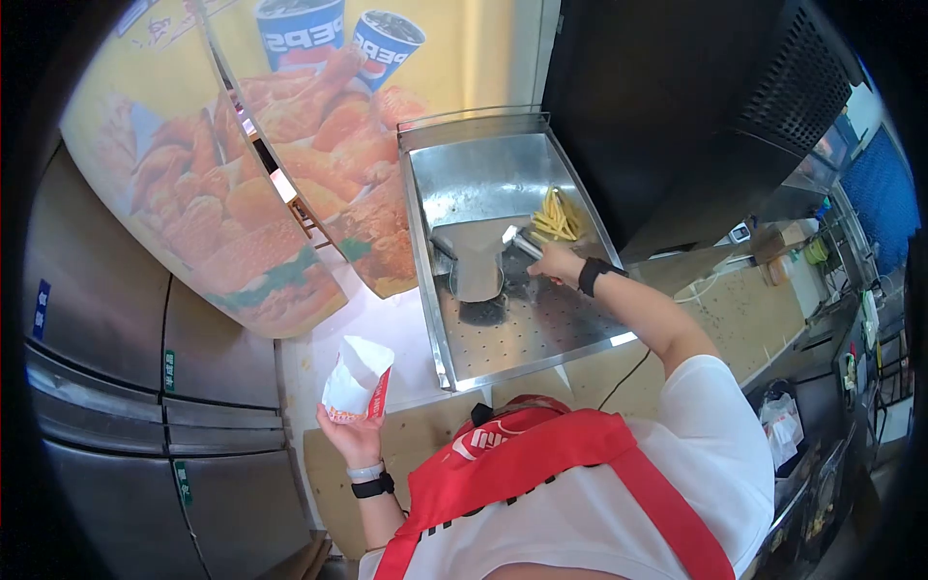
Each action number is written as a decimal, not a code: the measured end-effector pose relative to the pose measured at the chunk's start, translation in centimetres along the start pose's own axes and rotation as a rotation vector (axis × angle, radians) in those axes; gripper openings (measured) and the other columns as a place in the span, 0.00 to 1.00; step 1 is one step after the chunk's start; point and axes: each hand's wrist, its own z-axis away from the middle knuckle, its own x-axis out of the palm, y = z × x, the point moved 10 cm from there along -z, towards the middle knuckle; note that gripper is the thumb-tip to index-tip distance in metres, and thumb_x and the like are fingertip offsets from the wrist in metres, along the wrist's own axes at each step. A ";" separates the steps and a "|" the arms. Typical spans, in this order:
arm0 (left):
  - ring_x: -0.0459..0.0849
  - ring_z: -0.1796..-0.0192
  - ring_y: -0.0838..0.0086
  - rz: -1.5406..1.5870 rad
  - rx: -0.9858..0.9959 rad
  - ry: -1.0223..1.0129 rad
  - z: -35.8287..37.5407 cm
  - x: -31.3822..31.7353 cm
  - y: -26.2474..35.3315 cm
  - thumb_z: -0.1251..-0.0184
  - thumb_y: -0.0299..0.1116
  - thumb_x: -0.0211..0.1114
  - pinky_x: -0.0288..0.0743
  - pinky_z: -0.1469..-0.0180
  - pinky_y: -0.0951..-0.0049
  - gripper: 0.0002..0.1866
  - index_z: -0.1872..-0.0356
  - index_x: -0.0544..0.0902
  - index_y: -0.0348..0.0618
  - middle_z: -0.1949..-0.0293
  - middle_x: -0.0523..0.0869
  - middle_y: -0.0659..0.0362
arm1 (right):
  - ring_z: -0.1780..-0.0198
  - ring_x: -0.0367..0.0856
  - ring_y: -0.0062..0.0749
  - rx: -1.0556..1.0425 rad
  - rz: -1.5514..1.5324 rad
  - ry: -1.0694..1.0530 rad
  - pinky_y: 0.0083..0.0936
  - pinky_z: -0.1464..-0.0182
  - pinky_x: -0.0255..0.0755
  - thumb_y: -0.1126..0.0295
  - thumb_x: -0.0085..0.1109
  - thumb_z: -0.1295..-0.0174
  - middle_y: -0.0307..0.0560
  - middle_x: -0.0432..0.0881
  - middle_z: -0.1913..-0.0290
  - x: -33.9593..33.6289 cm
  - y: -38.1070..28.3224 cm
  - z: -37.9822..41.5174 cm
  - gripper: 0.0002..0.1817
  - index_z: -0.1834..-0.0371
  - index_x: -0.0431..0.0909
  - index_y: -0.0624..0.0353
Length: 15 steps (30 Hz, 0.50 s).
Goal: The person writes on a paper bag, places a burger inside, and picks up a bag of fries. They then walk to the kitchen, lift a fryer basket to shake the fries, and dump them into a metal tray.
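Note:
In my left hand [350,435] is a white and red paper fry bag [360,379], its mouth spread wide and facing up. My right hand [559,263] is wrapped round the handle of a metal fry scoop [478,253], which lies over the steel fry tray [440,333]. A small heap of French fries [558,217] rests at the tray's right side, just beyond my right hand. No fries show on the scoop's flat face. The inside bottom of the bag is hidden.
Steel cabinet doors [101,333] stand at the left. A poster of fried chicken [280,184] covers the wall ahead. A tall black machine [667,106] rises right of the tray. A dark cord [628,375] runs over the counter near the tray's front.

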 end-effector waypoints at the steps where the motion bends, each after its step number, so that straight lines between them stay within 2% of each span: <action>1: 0.65 0.45 0.65 0.006 0.004 0.009 0.1 -0.2 0.2 0.46 0.57 0.42 0.65 0.53 0.58 0.29 0.46 0.63 0.52 0.45 0.66 0.61 | 0.91 0.63 0.22 0.011 -0.042 0.004 0.21 0.91 0.57 0.69 0.60 0.55 0.39 0.66 0.89 0.1 -0.1 -0.4 0.12 0.80 0.67 0.64; 6: 0.66 0.45 0.65 0.014 0.044 -0.009 0.5 -0.2 1.0 0.45 0.56 0.41 0.65 0.54 0.59 0.29 0.46 0.63 0.52 0.45 0.66 0.60 | 0.90 0.64 0.23 -0.035 -0.067 0.047 0.21 0.89 0.58 0.69 0.60 0.55 0.40 0.67 0.89 -0.7 -0.6 -2.9 0.12 0.76 0.68 0.66; 7: 0.66 0.45 0.65 0.021 0.043 -0.023 0.6 -0.1 1.0 0.45 0.56 0.41 0.65 0.54 0.59 0.29 0.46 0.63 0.52 0.45 0.66 0.60 | 0.89 0.66 0.24 -0.038 0.033 0.062 0.21 0.88 0.58 0.68 0.61 0.56 0.40 0.67 0.89 -1.0 -0.7 -3.5 0.15 0.74 0.68 0.67; 11: 0.66 0.46 0.64 0.018 0.043 -0.014 0.8 0.1 0.9 0.45 0.56 0.41 0.65 0.54 0.59 0.29 0.46 0.63 0.51 0.45 0.66 0.60 | 0.89 0.66 0.24 -0.086 0.046 0.137 0.22 0.87 0.59 0.66 0.63 0.57 0.42 0.69 0.86 -1.8 -0.2 -4.7 0.18 0.71 0.69 0.69; 13: 0.66 0.46 0.64 0.014 0.042 -0.006 0.9 0.0 1.0 0.46 0.56 0.41 0.65 0.54 0.59 0.29 0.46 0.63 0.51 0.45 0.66 0.60 | 0.84 0.71 0.29 -0.104 0.218 0.142 0.25 0.80 0.65 0.65 0.63 0.59 0.47 0.73 0.81 -1.5 0.3 -5.9 0.21 0.68 0.70 0.70; 14: 0.66 0.46 0.64 0.009 0.040 0.002 1.0 -0.1 1.0 0.46 0.56 0.41 0.65 0.54 0.58 0.29 0.46 0.63 0.51 0.45 0.66 0.59 | 0.84 0.71 0.29 -0.104 0.218 0.142 0.25 0.80 0.65 0.65 0.63 0.59 0.47 0.73 0.81 -1.2 0.9 -6.6 0.21 0.68 0.70 0.70; 15: 0.66 0.46 0.64 0.008 0.038 0.002 1.0 -0.2 1.0 0.46 0.56 0.41 0.65 0.54 0.58 0.29 0.46 0.63 0.51 0.45 0.66 0.59 | 0.80 0.73 0.34 -0.162 0.294 0.222 0.26 0.75 0.67 0.65 0.63 0.60 0.50 0.75 0.78 -1.4 0.5 -6.9 0.21 0.67 0.71 0.70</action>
